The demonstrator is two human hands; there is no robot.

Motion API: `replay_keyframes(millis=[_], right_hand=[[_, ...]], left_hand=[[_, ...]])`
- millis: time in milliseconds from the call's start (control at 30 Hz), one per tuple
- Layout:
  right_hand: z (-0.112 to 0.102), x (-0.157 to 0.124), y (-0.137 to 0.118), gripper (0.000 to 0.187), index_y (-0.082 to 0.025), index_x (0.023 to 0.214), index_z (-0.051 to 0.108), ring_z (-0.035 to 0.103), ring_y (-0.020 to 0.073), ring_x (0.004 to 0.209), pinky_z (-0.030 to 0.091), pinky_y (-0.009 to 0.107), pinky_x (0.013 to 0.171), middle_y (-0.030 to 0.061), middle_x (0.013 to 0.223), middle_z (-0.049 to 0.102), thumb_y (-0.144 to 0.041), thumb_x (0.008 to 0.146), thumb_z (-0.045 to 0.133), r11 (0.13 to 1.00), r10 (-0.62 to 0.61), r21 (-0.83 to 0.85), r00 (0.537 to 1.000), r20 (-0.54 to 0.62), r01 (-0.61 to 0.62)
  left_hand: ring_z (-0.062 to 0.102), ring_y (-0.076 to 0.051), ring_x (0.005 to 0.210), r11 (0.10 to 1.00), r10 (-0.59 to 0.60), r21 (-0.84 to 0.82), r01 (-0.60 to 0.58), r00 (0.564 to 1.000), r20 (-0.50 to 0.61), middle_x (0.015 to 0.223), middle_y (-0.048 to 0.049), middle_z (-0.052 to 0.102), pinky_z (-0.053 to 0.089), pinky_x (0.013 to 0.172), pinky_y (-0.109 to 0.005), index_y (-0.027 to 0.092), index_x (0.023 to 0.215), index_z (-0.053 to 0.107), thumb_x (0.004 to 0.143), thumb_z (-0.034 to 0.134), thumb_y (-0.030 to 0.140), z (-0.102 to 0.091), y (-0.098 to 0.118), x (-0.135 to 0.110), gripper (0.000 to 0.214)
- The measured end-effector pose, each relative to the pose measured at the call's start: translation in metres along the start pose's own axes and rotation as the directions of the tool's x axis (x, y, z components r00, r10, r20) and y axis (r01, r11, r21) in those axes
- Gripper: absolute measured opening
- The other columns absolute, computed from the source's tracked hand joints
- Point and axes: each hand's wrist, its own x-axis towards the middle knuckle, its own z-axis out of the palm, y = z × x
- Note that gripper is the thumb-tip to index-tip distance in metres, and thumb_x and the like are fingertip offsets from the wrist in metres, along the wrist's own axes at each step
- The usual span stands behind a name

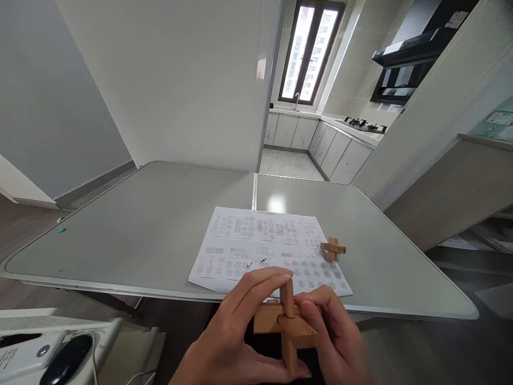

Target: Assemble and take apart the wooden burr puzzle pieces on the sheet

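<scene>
Close to me, just off the table's near edge, I hold a wooden interlocking puzzle (pixel 296 327) made of crossed bars. My left hand (pixel 236 326) grips its upright bar, with the fingers on the top end and the thumb at the bottom end. The fingers of my right hand (pixel 334 334) are bent and closed against the puzzle's right side; some fingertips are hidden behind the wood. A second wooden cross-shaped puzzle (pixel 332 248) rests on the right edge of a printed sheet (pixel 264 246) covered in small diagrams.
The grey-green folding table (pixel 160 214) has a seam down its middle. A small teal bit (pixel 61 230) lies at its left edge. A black computer mouse (pixel 67 359) and a white device sit on a white surface at lower left. Kitchen cabinets (pixel 292 131) stand beyond.
</scene>
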Motion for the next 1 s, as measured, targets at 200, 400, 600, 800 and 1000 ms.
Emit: replay_keyframes(millis=[200, 400, 600, 800, 1000], right_hand=[[-0.001, -0.007, -0.003, 0.031, -0.025, 0.088, 0.065, 0.046, 0.0133, 0.052, 0.039, 0.024, 0.05, -0.0039, 0.061, 0.051, -0.049, 0.104, 0.056, 0.998, 0.029, -0.057, 0.999, -0.031, -0.031], [-0.006, -0.005, -0.005, 0.032, -0.025, 0.086, 0.064, 0.045, 0.0132, 0.051, 0.039, 0.023, 0.048, -0.0035, 0.06, 0.051, -0.05, 0.104, 0.057, 0.998, 0.046, -0.033, 0.998, 0.037, -0.045], [-0.013, 0.004, 0.006, 0.037, -0.029, 0.121, 0.062, 0.062, 0.017, 0.066, 0.056, 0.025, 0.059, 0.0027, 0.085, 0.064, -0.058, 0.106, 0.044, 0.995, -0.091, 0.051, 0.977, 0.191, 0.082], [-0.002, 0.006, 0.017, 0.026, -0.032, 0.13, 0.057, 0.067, 0.0254, 0.108, 0.06, 0.034, 0.088, 0.0085, 0.123, 0.065, -0.043, 0.107, 0.05, 0.939, -0.263, -0.179, 0.949, 0.174, 0.293], [0.008, 0.009, 0.016, 0.017, -0.029, 0.109, 0.062, 0.069, 0.0183, 0.073, 0.055, 0.027, 0.068, 0.0006, 0.087, 0.071, -0.022, 0.106, 0.047, 0.867, -0.357, -0.292, 0.912, 0.204, 0.404]], left_hand=[[0.061, -0.03, 0.13, 0.999, 0.015, 0.033, -0.015, 1.0, -0.008, 0.141, -0.0127, 0.062, 0.054, 0.109, -0.038, 0.023, 0.153, 0.041, 0.069, 0.096, 0.041, -0.004, 0.003, -0.002, 0.102], [0.06, -0.03, 0.131, 0.999, -0.036, -0.006, 0.037, 0.998, 0.041, 0.142, -0.0102, 0.061, 0.052, 0.11, -0.038, 0.029, 0.154, 0.038, 0.067, 0.097, 0.042, -0.004, 0.003, -0.002, 0.106], [0.06, -0.034, 0.129, 0.965, -0.2, -0.185, 0.186, 0.978, -0.058, 0.142, -0.0081, 0.06, 0.05, 0.111, -0.044, 0.035, 0.15, 0.045, 0.062, 0.097, 0.054, 0.002, -0.003, -0.007, 0.104], [0.051, -0.038, 0.14, 0.794, -0.395, -0.54, 0.281, 0.912, -0.107, 0.146, -0.0084, 0.058, 0.05, 0.112, -0.047, 0.037, 0.15, 0.048, 0.066, 0.093, 0.061, 0.015, -0.007, -0.016, 0.098], [0.051, -0.041, 0.141, 0.666, -0.461, -0.683, 0.3, 0.885, -0.061, 0.147, -0.0105, 0.058, 0.044, 0.116, -0.053, 0.035, 0.149, 0.051, 0.063, 0.098, 0.052, 0.028, -0.008, -0.02, 0.1]])
